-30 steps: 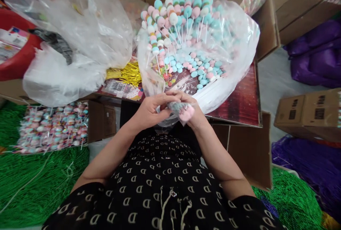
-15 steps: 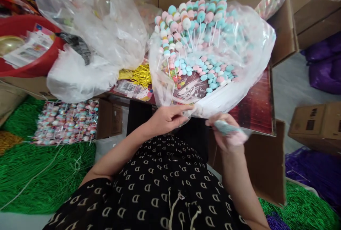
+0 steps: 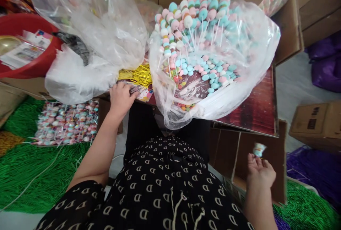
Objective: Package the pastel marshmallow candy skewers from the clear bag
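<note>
At the table's front edge, my left hand (image 3: 122, 98) has its fingers bent onto a printed clear plastic bag (image 3: 145, 94), pinching its crumpled left part. To the lower right, my right hand (image 3: 261, 173) is palm up with its fingers loosely apart. Just beyond its fingertips is a small wrapped marshmallow pop (image 3: 259, 149), over the open cardboard box (image 3: 275, 173); it looks free of the hand. On the table, a large clear plastic bag (image 3: 255, 77) lies spread open. Marshmallow sticks (image 3: 188, 20) are stacked in it, with loose pink, blue and white candies (image 3: 213, 74) in front.
Gold twist ties (image 3: 142, 75) lie beside the printed bags. A red basin (image 3: 26, 68) and bulky plastic bags (image 3: 101, 27) stand at left. Below is a box of wrapped pops (image 3: 68, 123) on green strands (image 3: 53, 180). Another carton (image 3: 309, 120) stands on the right floor.
My left hand has moved left from the big bag's edge to the printed bags. My right hand has swung right and down, and the wrapped pop has left its grip.
</note>
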Motion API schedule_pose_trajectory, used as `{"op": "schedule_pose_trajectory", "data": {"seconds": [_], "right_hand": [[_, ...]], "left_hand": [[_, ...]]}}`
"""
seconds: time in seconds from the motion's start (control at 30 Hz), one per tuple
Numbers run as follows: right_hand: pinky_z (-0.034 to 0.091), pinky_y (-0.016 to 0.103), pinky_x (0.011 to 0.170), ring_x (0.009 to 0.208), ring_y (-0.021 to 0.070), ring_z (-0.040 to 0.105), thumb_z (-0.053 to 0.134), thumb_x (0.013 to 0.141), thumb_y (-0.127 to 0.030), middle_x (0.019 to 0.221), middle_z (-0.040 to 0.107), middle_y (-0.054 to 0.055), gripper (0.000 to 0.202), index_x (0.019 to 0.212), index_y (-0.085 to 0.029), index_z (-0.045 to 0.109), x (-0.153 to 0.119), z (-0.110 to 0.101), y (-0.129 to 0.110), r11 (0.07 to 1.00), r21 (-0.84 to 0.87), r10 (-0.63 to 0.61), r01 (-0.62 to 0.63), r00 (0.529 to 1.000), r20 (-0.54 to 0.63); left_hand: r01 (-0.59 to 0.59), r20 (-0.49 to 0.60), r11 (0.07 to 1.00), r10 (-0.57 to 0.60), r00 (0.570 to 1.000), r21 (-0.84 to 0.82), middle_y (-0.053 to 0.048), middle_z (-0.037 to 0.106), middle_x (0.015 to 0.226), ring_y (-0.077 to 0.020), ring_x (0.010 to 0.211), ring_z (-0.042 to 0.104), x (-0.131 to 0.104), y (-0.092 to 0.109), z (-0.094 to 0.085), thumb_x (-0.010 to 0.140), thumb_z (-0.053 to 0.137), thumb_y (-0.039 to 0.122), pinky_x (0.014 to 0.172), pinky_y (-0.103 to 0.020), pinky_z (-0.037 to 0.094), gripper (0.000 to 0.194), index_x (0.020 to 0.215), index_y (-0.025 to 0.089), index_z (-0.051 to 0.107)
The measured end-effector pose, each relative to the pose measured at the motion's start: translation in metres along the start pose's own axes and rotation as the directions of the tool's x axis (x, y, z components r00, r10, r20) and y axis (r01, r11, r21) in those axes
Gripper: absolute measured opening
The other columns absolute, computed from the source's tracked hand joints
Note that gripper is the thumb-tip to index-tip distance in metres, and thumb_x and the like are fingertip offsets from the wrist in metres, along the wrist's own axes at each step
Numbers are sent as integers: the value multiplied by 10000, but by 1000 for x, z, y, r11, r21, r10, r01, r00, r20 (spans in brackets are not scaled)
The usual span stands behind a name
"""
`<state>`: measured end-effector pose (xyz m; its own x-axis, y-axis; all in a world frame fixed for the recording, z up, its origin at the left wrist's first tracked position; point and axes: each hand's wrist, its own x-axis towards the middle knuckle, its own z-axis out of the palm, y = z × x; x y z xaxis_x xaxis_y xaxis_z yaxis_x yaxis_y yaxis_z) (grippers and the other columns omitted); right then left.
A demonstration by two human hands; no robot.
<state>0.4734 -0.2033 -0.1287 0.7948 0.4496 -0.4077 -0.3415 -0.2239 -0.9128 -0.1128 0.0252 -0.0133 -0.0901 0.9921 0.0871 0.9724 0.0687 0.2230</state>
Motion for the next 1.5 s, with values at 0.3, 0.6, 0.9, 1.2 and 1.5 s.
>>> {"op": "schedule_pose_trajectory", "data": {"seconds": [0.3,0.6,0.9,1.2,1.5], "right_hand": [[625,364,635,967,200,680,576,583,-173,1042,486,23,220,777,-264,527,13,22,-9,1000,-12,-27,24,952,-304],[612,585,957,1145,359,716,729,654,-193,1135,752,85,255,842,-361,692,-80,125,-72,907,-29,-419,420,894,-155],[614,516,1000,1089,265,743,668,961,-388,1223,770,90,275,1201,-275,740,-201,238,-78,777,7,-453,629,551,701],[515,281,621,653,142,599,701,890,-649,706,648,-17,423,963,-233,733,-209,330,-76,851,-23,-267,525,470,841],[411,274,596,585,116,475,637,905,-720,591,543,-34,559,660,-220,596,-208,317,-93,720,67,-411,691,346,843]], "left_hand": [[-11,-29,992,7,1000,-127,-127,721,1001,-321,1033,613,13,-4,5,939,549,281,958,-458,440,185,829,218,683],[-3,-126,690,-128,984,-723,-10,676,832,-179,812,604,12,-7,22,916,634,371,813,-316,494,174,842,215,657],[-298,-305,461,62,950,-836,6,643,799,-143,770,587,-2,37,23,946,680,516,780,-282,481,310,875,215,687],[-222,-147,291,257,955,-930,-30,727,915,-155,864,661,-19,98,0,934,711,524,838,-284,516,325,955,200,708],[255,257,72,482,838,-964,-2,700,807,-139,730,643,-16,113,-11,722,901,505,708,-262,522,424,922,180,716]]}}
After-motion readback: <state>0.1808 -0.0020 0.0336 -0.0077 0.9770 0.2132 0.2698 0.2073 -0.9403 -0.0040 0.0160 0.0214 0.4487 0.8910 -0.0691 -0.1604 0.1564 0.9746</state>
